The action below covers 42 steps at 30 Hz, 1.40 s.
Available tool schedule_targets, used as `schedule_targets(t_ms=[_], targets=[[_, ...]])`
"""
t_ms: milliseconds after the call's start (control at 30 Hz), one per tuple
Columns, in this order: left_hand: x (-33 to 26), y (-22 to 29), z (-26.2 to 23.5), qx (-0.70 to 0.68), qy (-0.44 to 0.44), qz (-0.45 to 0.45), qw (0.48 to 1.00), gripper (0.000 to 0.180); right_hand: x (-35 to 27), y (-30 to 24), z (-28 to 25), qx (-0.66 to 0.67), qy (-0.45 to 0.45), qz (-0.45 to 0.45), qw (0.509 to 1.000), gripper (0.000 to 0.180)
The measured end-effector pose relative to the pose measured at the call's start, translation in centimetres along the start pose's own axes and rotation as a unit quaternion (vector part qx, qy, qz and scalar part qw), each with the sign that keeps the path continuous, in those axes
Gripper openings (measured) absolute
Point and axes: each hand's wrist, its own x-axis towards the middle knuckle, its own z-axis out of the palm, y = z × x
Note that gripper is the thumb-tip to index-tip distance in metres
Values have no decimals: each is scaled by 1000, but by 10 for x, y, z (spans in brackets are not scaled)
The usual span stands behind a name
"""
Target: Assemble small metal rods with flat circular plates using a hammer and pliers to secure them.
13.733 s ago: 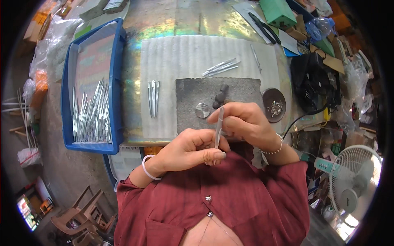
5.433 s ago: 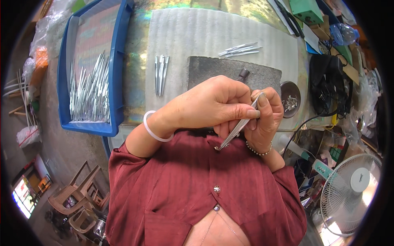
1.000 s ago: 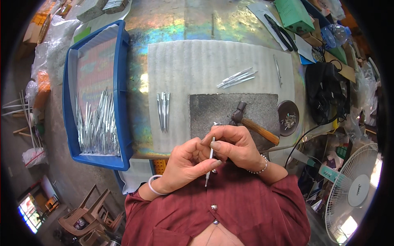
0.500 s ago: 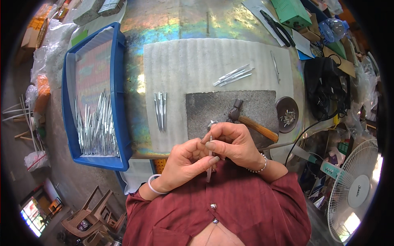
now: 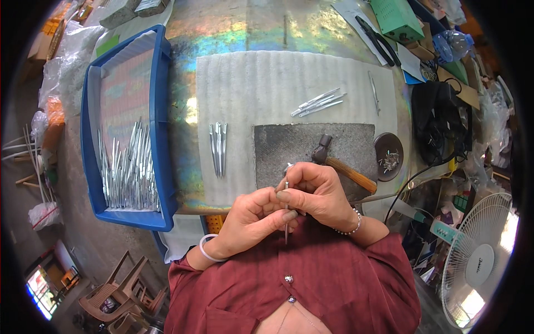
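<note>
Close to my chest, at the near edge of the table, my left hand (image 5: 253,218) and my right hand (image 5: 312,190) pinch one slim silver metal tool (image 5: 286,236) between thumbs and fingers. It stands roughly in line with my body, its lower end poking out below the left thumb; my fingers hide its middle. Just beyond them lies a dark flat metal block (image 5: 278,142) with a wooden-handled hammer (image 5: 353,175) resting on it. A small dark dish (image 5: 384,143) of tiny metal pins sits to its right.
Several similar slim tools (image 5: 218,150) lie left on the white foam sheet (image 5: 245,78), another bunch (image 5: 319,103) beyond the block. A blue tray (image 5: 163,119) full of them stands left. Black-handled pliers (image 5: 378,42), a green box (image 5: 396,19) and a fan (image 5: 478,261) are right.
The held tool has turned slightly and now shows a narrower side, its lower end a little higher. Both hands keep their pinch; the view has shifted slightly.
</note>
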Motion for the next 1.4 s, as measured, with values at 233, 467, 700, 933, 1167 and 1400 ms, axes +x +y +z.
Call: schedule_targets(t_ms=[233,467,700,933,1167,1400], targets=[[0,3,-1,-18,-2,20,1000,12,6,-4,2,-13,-19,-9,1000,9],[-4,14,-1,-5,-5,52,999,11,15,-18,10,-37,-51,-21,998,8],[11,23,-1,-27,14,70,997,10,25,-22,10,-49,-8,-44,998,9],[25,26,-5,-6,5,56,998,9,28,-27,3,-62,18,-57,996,10],[37,30,-3,-17,-2,24,1000,10,28,-30,-6,-55,29,-45,997,8],[45,32,3,-12,-4,2,1000,11,24,-31,-16,-36,27,-29,999,8]])
